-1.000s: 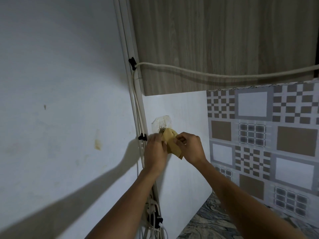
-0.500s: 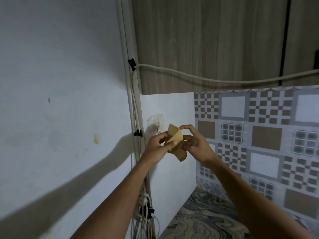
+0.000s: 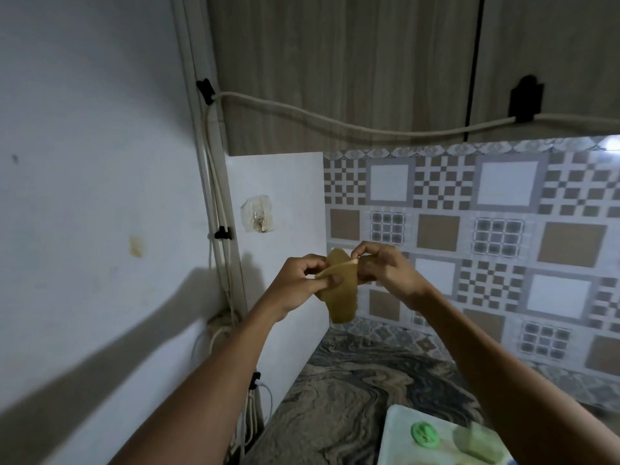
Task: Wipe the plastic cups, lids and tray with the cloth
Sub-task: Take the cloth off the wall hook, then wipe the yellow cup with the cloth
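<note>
Cloth (image 3: 339, 290), tan and folded, hung between my two hands at the centre of the frame, raised in front of the patterned wall tiles (image 3: 469, 236). My left hand (image 3: 303, 283) had its grip closed on the cloth's left edge, thumb pressed on top. My right hand (image 3: 385, 266) had its grip pinched on the upper right corner, fingers curled tight around it. The lower part of the cloth drooped free below both hands, well above the marbled worktop (image 3: 339, 391). At the lower right of the frame the pale tray (image 3: 391, 431) sat on the worktop, partly hidden by my right forearm. A round green lid (image 3: 425, 435) lay on it, with a blurred greenish cup (image 3: 479, 443) just beside. A clear adhesive hook (image 3: 257, 218) was stuck to the white wall at the left, apart from the cloth.
</note>
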